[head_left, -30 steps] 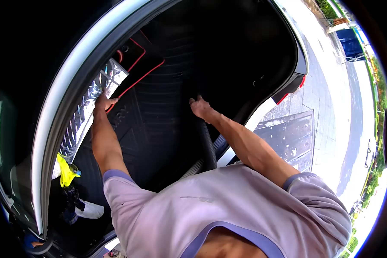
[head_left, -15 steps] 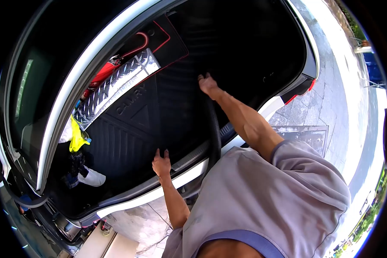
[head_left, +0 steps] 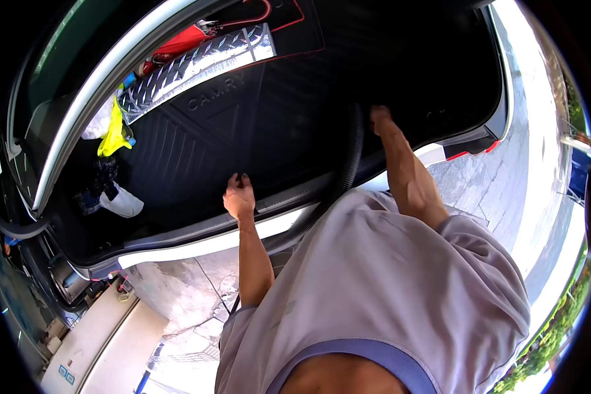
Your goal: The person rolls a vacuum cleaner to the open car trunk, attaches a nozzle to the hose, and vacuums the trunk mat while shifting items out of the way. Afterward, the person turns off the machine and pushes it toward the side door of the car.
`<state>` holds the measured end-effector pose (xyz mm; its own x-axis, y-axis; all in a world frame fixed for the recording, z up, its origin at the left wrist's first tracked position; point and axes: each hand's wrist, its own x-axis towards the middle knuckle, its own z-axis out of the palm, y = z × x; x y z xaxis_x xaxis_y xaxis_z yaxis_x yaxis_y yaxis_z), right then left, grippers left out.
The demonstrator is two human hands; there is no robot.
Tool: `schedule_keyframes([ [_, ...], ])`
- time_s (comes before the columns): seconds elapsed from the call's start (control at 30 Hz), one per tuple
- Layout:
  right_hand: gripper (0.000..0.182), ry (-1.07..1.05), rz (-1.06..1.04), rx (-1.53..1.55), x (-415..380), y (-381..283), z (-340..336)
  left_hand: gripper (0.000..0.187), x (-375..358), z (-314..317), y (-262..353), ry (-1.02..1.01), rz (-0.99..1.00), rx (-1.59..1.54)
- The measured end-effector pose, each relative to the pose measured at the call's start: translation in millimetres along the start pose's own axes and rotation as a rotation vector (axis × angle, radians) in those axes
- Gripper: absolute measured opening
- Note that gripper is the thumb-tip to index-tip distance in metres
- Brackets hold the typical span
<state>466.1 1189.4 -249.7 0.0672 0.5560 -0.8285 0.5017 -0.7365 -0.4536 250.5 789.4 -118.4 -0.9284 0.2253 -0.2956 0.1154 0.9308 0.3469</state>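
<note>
My left hand (head_left: 240, 196) is at the front edge of the car trunk, over the black ribbed trunk mat (head_left: 207, 141). Its fingers are slightly bent and apart, with nothing seen in them. Deeper in the trunk, on the right, my right hand (head_left: 379, 121) is closed, its fingers partly lost in shadow. Close beside it rises a black corrugated hose (head_left: 349, 161), which runs over the sill (head_left: 279, 207) past my body. The hose's far end fades into the dark, so the grip on it is only partly visible. The mat bears the raised word CAMRY.
A silver diamond-plate box (head_left: 197, 71) lies at the trunk's back left, with a red item (head_left: 180, 43) behind it. Nearer are a bright yellow cloth (head_left: 115, 134) and a white item (head_left: 122, 202). The raised lid's white edge (head_left: 105, 85) arches at left.
My right hand has moved right in the view, and the hose has swung right with it. My left hand sits higher in the view. The whole view has shifted and turned.
</note>
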Motion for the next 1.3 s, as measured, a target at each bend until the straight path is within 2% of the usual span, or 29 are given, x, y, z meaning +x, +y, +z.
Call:
schedule_keyframes([
  [0.03, 0.036, -0.018, -0.051, -0.098, -7.2, -5.4, 4.4, 0.039, 6.1, 0.9, 2.2, 0.001, -0.044, -0.003],
  [0.1, 0.043, -0.038, -0.157, -0.293, -154.4, -73.5, 16.1, 0.039, 10.6, -2.5, 9.1, -0.016, -0.05, 0.028],
  [0.13, 0.084, -0.08, -0.095, -0.399, -152.8, -80.4, 28.6, 0.039, 6.0, -6.4, 6.9, -0.042, -0.06, 0.07],
  [0.17, 0.084, -0.099, -0.081, -0.413, -152.0, -56.2, 44.8, 0.039, 8.0, -4.1, 2.1, -0.036, -0.042, 0.08],
  [0.2, 0.092, 0.019, -0.062, -0.502, -142.2, -28.8, 65.3, 0.039, -3.4, -4.5, -13.9, -0.034, -0.046, 0.089],
  [0.23, 0.101, 0.162, -0.102, -0.57, -124.1, -46.3, 83.9, 0.038, 9.7, 3.1, -1.7, 0.003, -0.026, 0.048],
  [0.27, 0.106, 0.129, -0.085, -0.583, -116.5, -41.8, 90.5, 0.038, 4.7, -1.3, 1.9, 0.004, -0.049, -0.005],
  [0.3, 0.106, 0.128, -0.085, -0.583, -130.3, -51.5, 89.5, 0.038, 12.2, -1.1, 5.3, 0.004, -0.049, -0.003],
  [0.33, 0.105, 0.015, -0.095, -0.551, -152.1, -36.5, 80.3, 0.038, 0.1, -2.5, -8.2, -0.018, -0.063, 0.049],
  [0.37, 0.104, -0.08, -0.149, -0.488, -161.4, -48.6, 76.3, 0.037, 8.5, -0.8, -0.9, -0.01, -0.044, 0.069],
  [0.4, 0.103, -0.137, -0.212, -0.744, -141.9, -42.3, 79.2, 0.037, 8.6, -3.4, 1.3, -0.02, -0.046, 0.098],
  [0.43, 0.103, -0.107, -0.247, -0.761, -132.9, -54.3, 71.2, 0.037, 7.5, -2.4, 4.8, -0.052, -0.077, 0.032],
  [0.5, 0.098, -0.106, -0.203, -0.609, -194.4, -35.0, 63.4, 0.037, 11.2, 2.3, -2.4, -0.05, -0.051, 0.056],
  [0.57, 0.092, -0.179, -0.175, -0.648, -225.6, -18.3, 68.3, 0.037, 8.9, -4.3, 5.2, -0.079, -0.074, 0.098],
  [0.63, 0.097, -0.384, -0.223, -0.799, -237.8, 5.9, 83.6, 0.037, 3.5, -0.2, -2.1, -0.09, -0.087, 0.094],
  [0.7, 0.09, -0.518, -0.175, -1.009, -298.1, 6.5, 111.4, 0.036, 5.3, -7.3, 5.9, -0.07, -0.091, 0.058],
  [0.73, 0.09, -0.519, -0.174, -1.01, -295.5, 2.3, 111.9, 0.036, 11.0, -5.5, 7.7, -0.061, -0.077, 0.06],
  [0.8, 0.079, -0.611, -0.255, -1.105, -283.1, -6.2, 110.3, 0.035, 9.3, -1.0, -1.0, -0.057, -0.082, 0.049],
  [0.83, 0.079, -0.61, -0.256, -1.106, -277.5, -11.3, 104.9, 0.035, 9.0, -0.8, -4.7, -0.056, -0.081, 0.048],
  [0.9, 0.068, -0.649, -0.188, -0.743, -264.4, -23.9, 80.1, 0.034, 8.8, 1.2, -5.2, -0.035, -0.027, 0.005],
  [0.97, 0.06, -0.487, -0.169, -0.476, -248.5, -55.7, 49.3, 0.034, 7.8, 2.3, -3.2, -0.023, -0.021, -0.007],
  [1.0, 0.05, -0.325, -0.057, -0.318, -240.5, -94.2, 19.7, 0.034, 8.1, 1.5, -5.3, -0.013, -0.031, -0.019],
  [1.03, 0.044, -0.239, -0.159, -0.292, -235.7, -89.6, 21.4, 0.034, 9.3, -0.3, -5.0, -0.015, -0.032, -0.017],
  [1.07, 0.04, -0.168, -0.16, -0.327, -203.7, -100.0, 3.9, 0.034, 9.4, -0.6, -4.0, -0.018, -0.028, -0.003],
  [1.1, 0.038, -0.047, -0.068, -0.149, -152.9, -84.3, -15.7, 0.034, 8.3, 0.9, -4.9, -0.023, -0.024, 0.003],
  [1.17, 0.037, 0.002, -0.044, -0.149, -137.6, -71.9, -16.8, 0.034, 8.5, -0.3, -7.2, -0.035, -0.034, 0.031],
  [1.23, 0.039, -0.111, -0.046, -0.343, -136.2, -46.1, -15.4, 0.034, 12.4, -2.5, -5.2, -0.048, -0.041, 0.046],
  [1.27, 0.038, -0.095, -0.139, -0.584, -205.9, -42.7, 14.8, 0.033, 8.7, 1.2, 1.5, -0.031, -0.038, 0.035],
  [1.3, 0.04, -0.165, -0.204, -0.728, -226.5, -31.8, 34.5, 0.033, 6.6, 0.2, -0.5, -0.008, -0.033, 0.049],
])
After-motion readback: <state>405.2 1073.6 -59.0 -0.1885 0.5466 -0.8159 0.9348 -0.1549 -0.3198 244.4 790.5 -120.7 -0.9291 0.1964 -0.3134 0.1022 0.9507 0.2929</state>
